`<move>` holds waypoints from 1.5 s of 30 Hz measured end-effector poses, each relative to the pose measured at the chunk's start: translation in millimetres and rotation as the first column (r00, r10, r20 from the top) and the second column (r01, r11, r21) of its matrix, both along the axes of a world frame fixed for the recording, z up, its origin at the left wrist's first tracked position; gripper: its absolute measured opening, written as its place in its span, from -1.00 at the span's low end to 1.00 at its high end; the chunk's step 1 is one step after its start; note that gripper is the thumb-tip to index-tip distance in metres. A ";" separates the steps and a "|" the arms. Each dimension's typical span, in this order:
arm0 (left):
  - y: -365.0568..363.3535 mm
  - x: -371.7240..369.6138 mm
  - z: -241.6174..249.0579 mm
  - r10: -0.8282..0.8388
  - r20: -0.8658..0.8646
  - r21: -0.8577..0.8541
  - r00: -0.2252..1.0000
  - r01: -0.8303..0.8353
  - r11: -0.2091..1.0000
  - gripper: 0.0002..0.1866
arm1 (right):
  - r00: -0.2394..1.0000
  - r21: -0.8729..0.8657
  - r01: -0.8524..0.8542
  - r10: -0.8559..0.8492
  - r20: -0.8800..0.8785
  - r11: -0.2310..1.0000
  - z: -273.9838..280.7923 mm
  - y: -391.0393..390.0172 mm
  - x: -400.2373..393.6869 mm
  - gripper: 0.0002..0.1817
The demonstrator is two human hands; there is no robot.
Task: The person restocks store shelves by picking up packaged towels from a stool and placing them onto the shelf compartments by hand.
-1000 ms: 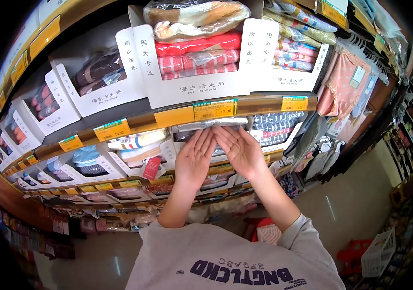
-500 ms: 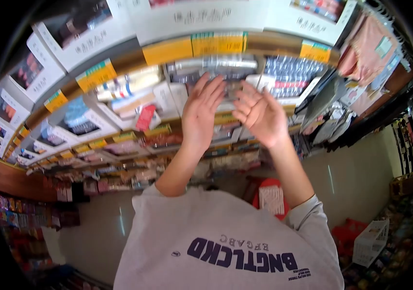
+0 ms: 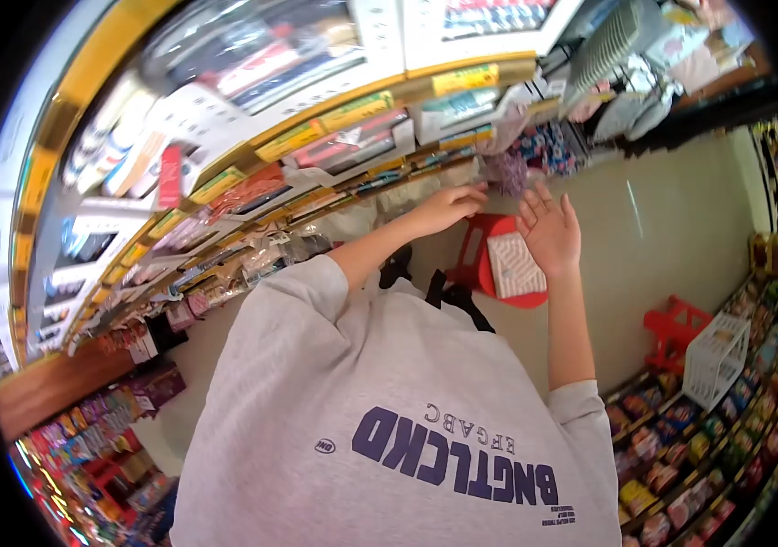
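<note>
My left hand point(image 3: 448, 208) reaches in from the left, beside the lower shelf edge and close to the red stool point(image 3: 471, 260). Its fingers point right and look slightly bent, with nothing visible between them. My right hand point(image 3: 550, 232) is raised above the stool's right side, palm showing, fingers apart and empty. On the stool's seat lies a striped, pale folded item point(image 3: 515, 265). A purple fluffy item point(image 3: 504, 171) hangs or lies just beyond both hands.
Shelves of boxed goods with a yellow price-tag edge point(image 3: 343, 114) curve across the top and left. Grey garments point(image 3: 612, 55) hang at upper right. At right stand a white basket point(image 3: 717, 360), another red stool point(image 3: 674, 330) and racks of packaged goods point(image 3: 671, 438).
The view has swung right and down from the boxed shelf. Both hands have left the shelf front and are now near the red stool, farther apart in height than before.
</note>
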State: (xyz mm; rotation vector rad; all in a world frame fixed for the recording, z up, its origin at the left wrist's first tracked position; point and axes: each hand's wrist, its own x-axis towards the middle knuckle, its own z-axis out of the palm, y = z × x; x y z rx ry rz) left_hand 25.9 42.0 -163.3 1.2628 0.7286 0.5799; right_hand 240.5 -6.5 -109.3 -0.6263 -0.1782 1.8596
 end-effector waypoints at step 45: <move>-75.5 89.7 -153.3 -0.444 -0.376 -0.555 0.813 0.187 0.811 -0.58 | 0.934 -0.556 0.081 0.132 0.333 0.827 -206.1 -210.6 98.0 -0.40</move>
